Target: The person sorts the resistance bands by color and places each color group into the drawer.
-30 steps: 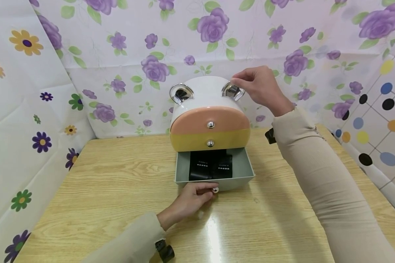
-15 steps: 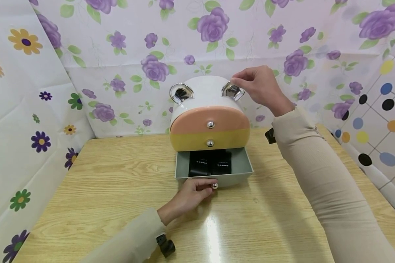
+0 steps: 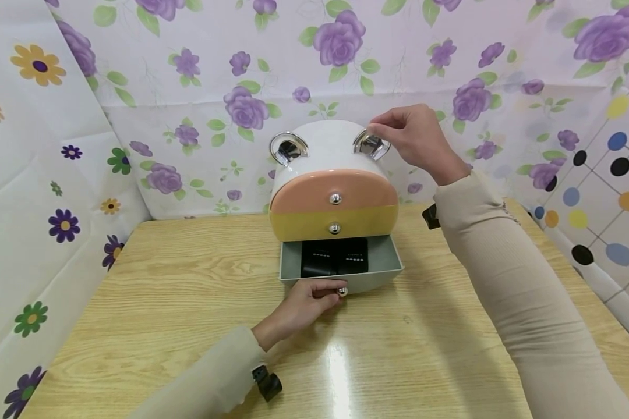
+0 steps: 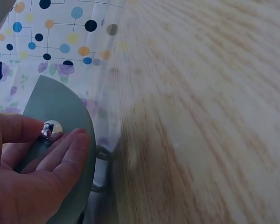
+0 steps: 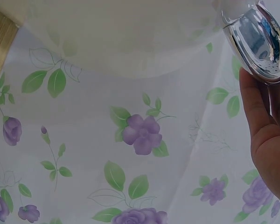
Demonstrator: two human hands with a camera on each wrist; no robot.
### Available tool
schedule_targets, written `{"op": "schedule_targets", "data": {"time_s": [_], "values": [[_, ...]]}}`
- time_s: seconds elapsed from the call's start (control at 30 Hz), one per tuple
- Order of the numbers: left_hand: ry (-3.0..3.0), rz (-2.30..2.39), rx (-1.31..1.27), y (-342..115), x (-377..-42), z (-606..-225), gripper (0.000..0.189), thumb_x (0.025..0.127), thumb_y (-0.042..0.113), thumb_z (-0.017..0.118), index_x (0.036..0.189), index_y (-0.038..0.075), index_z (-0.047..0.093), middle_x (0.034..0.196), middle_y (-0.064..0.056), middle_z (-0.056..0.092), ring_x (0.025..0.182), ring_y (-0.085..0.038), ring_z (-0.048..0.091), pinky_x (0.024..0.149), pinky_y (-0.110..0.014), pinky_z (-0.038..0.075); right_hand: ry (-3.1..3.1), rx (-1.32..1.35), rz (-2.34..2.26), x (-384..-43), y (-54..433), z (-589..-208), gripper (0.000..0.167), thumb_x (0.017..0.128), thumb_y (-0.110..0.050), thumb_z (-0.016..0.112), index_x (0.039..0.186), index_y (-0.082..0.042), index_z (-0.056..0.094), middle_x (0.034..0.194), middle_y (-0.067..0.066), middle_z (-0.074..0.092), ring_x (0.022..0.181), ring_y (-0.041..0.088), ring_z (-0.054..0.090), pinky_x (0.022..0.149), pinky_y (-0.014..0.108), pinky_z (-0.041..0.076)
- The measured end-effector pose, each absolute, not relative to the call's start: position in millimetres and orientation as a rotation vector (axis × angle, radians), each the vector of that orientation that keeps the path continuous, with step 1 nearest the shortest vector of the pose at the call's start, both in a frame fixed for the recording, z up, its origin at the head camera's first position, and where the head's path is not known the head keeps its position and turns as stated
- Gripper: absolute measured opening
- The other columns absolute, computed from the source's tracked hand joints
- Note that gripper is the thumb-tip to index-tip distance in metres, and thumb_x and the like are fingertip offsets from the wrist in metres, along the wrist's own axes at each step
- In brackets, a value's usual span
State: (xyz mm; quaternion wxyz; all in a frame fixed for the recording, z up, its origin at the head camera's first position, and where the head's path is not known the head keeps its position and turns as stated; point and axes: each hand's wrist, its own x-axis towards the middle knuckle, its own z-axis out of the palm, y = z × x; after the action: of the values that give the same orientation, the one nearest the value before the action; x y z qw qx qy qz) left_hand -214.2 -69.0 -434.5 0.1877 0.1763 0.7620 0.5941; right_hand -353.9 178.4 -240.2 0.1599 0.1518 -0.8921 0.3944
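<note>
A small rounded white box with drawers [image 3: 329, 139] stands on the table, its upper fronts orange and yellow. Its lowest drawer [image 3: 372, 282], grey-green, is pulled out and holds two black packets [image 3: 353, 265] with white print. My left hand [image 3: 300, 305] pinches that drawer's round silver knob [image 4: 52, 130] between thumb and fingers, the fingers against the drawer front. At the box's top right, my right hand [image 3: 414, 137] grips the rim of a shiny silver ear [image 3: 370, 145]. In the right wrist view, fingertips lie along the edge of this ear.
The wood-grain table [image 3: 188, 279] spreads out on both sides of the box. Behind it hangs a flowered cloth [image 3: 199, 75], with another patterned cloth [image 3: 603, 192] along the right. A second silver ear [image 3: 288, 149] sits on the box's top left.
The lowest drawer has slid a little way back into the box, my left hand moving with its knob. My right hand stays on the silver ear.
</note>
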Motion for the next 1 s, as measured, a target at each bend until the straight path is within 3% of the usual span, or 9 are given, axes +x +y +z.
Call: {"op": "schedule_targets", "data": {"time_s": [0.67,1.0], "values": [[2.194,1.676,0.482,-68.3,-225.4,-437.2,0.030,0.099,0.001,0.060,0.128,0.000,0.067,0.121,-0.018,0.068,0.109,-0.034,0.066,0.087,-0.039,0.056,-2.506,0.437,1.101,-357.0,175.3,-244.6,0.026,0.097,-0.025,0.069,0.108,-0.003,0.077,0.102,0.015,0.074,0.078,0.012,0.058,0.066,0.021,0.043],[2.290,1.670,0.468,-65.6,-238.2,-437.3,0.028,0.098,0.003,0.062,0.125,0.003,0.070,0.117,-0.013,0.070,0.107,-0.028,0.067,0.083,-0.030,0.055,-2.517,0.443,1.095,-354.9,175.8,-242.0,0.027,0.098,-0.025,0.067,0.109,-0.003,0.077,0.101,0.013,0.074,0.081,0.014,0.058,0.069,0.022,0.043]]}}
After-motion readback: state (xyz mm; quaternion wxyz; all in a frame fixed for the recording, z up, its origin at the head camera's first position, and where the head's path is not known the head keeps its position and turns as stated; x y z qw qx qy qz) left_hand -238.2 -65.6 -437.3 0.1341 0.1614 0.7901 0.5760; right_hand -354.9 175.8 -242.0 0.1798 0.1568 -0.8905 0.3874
